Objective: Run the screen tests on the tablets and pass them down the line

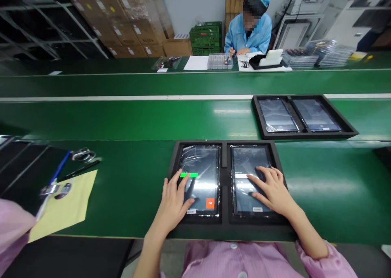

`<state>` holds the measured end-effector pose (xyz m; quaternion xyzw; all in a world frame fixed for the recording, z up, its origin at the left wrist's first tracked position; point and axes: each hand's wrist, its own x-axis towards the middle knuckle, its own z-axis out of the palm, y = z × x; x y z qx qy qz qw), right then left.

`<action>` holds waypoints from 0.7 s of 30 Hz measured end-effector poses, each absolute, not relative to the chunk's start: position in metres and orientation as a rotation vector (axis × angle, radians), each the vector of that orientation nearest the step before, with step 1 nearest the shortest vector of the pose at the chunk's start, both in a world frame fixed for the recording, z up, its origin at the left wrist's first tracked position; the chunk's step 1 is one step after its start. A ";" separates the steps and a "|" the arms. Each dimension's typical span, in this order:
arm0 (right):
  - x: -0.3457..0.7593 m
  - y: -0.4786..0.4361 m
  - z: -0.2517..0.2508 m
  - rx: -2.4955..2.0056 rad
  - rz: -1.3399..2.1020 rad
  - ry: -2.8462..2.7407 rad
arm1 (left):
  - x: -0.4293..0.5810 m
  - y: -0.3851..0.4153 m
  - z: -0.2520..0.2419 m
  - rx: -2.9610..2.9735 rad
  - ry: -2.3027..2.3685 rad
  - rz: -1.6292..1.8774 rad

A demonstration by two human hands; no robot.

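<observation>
Spreads left hand (171, 202) wide over left tablet (204, 182), right hand (276, 193) wide over right tablet (242, 190) of black tray (225, 206), gripping nothing.

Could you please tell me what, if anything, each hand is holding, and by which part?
Neither appears to hold anything: the left hand has its fingers spread over the left tablet, and the right hand likewise over the right tablet.

Bright, even indoor light, white glare across the near left tablet (204, 164) and near right tablet (244, 198), pale reflections on the green bench (324, 188), dim far-left shelving (36, 31), stretched, blurry edges
</observation>
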<state>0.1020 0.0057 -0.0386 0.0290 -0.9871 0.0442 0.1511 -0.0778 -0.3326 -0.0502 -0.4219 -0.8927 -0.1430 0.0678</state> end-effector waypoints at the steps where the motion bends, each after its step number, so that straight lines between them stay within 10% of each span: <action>1: 0.101 0.006 -0.038 0.061 0.100 -2.817 | -0.085 -0.328 -0.044 -1.355 -2.709 -0.416; 21: 0.027 0.054 -0.037 0.038 0.196 -2.823 | -0.154 -0.205 -0.016 -1.960 -2.445 -0.143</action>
